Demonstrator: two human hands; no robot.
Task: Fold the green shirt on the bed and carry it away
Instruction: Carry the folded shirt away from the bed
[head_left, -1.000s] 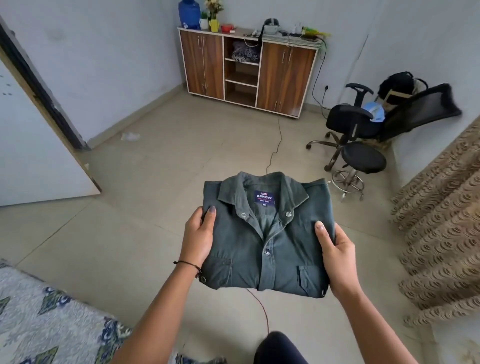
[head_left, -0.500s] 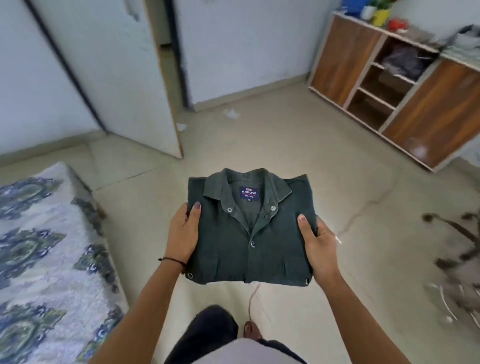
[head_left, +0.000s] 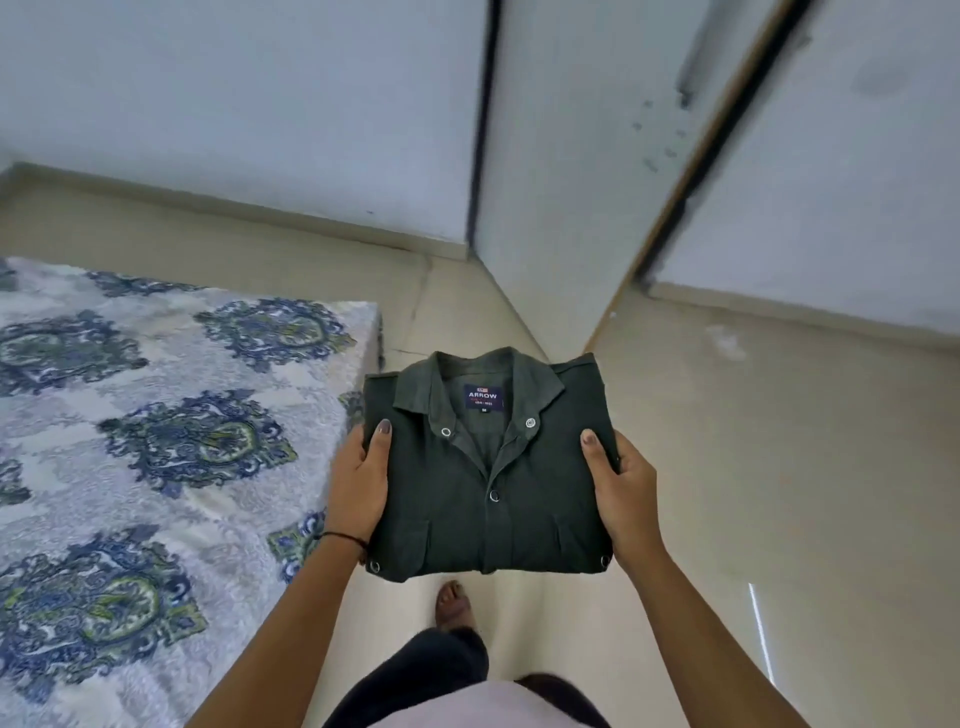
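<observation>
Shirt (head_left: 488, 483): folded into a flat rectangle, lying face up in the air above the floor (head_left: 779, 493), just right of the bed (head_left: 156, 441).
Pointing: collar facing away from the person, hem edge nearest the body; long axis running near to far.
Left hand (head_left: 358, 483): gripping the left edge, thumb lying on top.
Right hand (head_left: 623, 488): gripping the right edge, thumb on top.
Door (head_left: 571, 156): standing ahead.

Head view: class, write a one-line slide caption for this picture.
Both hands, left hand and right hand, hold the folded green shirt above the floor, beside the bed.
</observation>
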